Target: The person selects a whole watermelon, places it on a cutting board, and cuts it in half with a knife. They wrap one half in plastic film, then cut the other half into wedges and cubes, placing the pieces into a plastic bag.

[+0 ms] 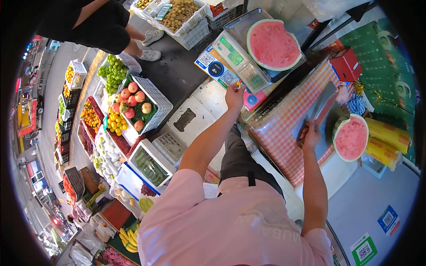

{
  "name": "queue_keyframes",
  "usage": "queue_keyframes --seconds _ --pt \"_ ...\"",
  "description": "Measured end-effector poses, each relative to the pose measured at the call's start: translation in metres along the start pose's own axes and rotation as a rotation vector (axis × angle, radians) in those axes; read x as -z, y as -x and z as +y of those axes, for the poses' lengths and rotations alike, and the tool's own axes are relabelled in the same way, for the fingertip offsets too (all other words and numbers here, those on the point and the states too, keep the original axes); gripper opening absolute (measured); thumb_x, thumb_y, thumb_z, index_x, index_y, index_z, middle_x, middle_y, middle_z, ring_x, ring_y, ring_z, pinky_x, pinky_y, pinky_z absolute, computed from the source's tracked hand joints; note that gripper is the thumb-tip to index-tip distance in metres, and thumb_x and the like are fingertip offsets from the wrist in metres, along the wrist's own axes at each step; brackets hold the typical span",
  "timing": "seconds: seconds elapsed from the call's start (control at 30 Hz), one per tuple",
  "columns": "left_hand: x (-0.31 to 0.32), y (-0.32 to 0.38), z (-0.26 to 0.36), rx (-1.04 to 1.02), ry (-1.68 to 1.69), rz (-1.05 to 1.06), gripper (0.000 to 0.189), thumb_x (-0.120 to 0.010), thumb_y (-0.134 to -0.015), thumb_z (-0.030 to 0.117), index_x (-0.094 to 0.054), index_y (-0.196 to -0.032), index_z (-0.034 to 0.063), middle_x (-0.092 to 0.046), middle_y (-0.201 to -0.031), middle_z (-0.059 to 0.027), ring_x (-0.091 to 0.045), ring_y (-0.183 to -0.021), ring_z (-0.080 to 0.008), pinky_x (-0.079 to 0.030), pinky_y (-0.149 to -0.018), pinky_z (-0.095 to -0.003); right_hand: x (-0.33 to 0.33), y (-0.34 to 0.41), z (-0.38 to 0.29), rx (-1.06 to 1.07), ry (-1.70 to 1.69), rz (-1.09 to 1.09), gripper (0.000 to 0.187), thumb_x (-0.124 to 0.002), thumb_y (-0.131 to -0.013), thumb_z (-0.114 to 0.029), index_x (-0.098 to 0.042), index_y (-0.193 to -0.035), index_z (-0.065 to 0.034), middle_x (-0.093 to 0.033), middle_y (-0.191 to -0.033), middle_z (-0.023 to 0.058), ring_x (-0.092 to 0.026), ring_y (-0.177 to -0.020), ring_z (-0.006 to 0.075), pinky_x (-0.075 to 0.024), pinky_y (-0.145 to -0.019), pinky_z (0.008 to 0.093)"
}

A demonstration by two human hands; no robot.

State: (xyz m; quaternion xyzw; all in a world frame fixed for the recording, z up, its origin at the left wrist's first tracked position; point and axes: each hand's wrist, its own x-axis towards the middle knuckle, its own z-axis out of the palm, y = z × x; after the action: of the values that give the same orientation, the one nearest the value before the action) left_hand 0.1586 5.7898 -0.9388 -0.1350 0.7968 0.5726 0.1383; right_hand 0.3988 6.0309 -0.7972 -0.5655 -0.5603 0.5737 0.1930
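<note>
My right hand point(309, 134) grips the handle of a large kitchen knife point(326, 108), its wide blade pointing away over a grey metal sheet point(324, 139). Right of that hand, a cut watermelon piece point(351, 138) shows its red flesh. My left hand point(234, 96) is in front of a digital scale point(241, 60), by the printed payment cards point(218, 68). Its fingertips are drawn together near a small yellow-and-red spot; whether they hold it is unclear. A larger cut watermelon point(274, 45) rests cut face up on the scale's metal pan point(248, 18).
A checkered cloth point(279, 123) covers the stand under the metal sheet. Beyond are a red box point(346, 65) and yellow rolls point(386, 143). At left, a white crate point(156, 106) holds pomegranates. A person point(100, 26) stands near a crate of longans point(179, 16).
</note>
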Motion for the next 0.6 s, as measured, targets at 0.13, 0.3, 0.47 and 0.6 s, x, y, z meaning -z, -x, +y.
queue_keyframes --seconds 0.13,0.3,0.47,0.6 --pt "0.027 0.039 -0.003 0.037 0.067 -0.065 0.031 -0.077 -0.091 0.027 -0.067 -0.107 0.002 -0.071 -0.088 -0.0091 -0.068 -0.068 -0.015 -0.053 -0.055 -0.0295 0.003 0.002 -0.001 0.014 -0.048 -0.035 0.04 -0.069 -0.098 -0.039 -0.062 -0.084 -0.0029 -0.053 -0.054 0.0029 -0.045 -0.037 0.0119 -0.0337 -0.036 0.0289" --pt "0.071 0.09 0.012 0.137 0.157 -0.108 0.025 -0.076 -0.091 0.022 -0.071 -0.106 0.0033 -0.072 -0.085 -0.0083 -0.069 -0.066 -0.0155 -0.053 -0.055 -0.0279 0.02 0.016 0.008 0.028 -0.022 -0.027 0.045 -0.071 -0.096 -0.043 -0.058 -0.075 -0.006 -0.051 -0.053 0.0008 -0.043 -0.036 0.0114 -0.0318 -0.034 0.0286" --pt "0.127 0.124 -0.019 0.232 0.04 -0.174 0.027 -0.071 -0.096 0.03 -0.072 -0.098 0.0026 -0.063 -0.067 -0.0032 -0.059 -0.053 -0.0108 -0.045 -0.046 -0.0263 0.076 0.058 0.029 0.332 0.596 0.076 0.05 -0.061 -0.097 -0.052 -0.067 -0.09 -0.0023 -0.068 -0.079 0.0213 -0.066 -0.073 0.037 -0.0504 -0.068 0.0488" --pt "0.152 0.139 -0.025 -0.09 -0.161 -0.214 0.033 -0.066 -0.089 0.004 -0.071 -0.121 0.005 -0.073 -0.105 -0.01 -0.068 -0.085 -0.0152 -0.057 -0.068 -0.0296 0.147 0.1 0.005 0.412 0.826 0.124 0.034 -0.068 -0.093 -0.036 -0.067 -0.105 -0.0033 -0.067 -0.094 0.0167 -0.067 -0.082 0.0383 -0.0524 -0.073 0.047"
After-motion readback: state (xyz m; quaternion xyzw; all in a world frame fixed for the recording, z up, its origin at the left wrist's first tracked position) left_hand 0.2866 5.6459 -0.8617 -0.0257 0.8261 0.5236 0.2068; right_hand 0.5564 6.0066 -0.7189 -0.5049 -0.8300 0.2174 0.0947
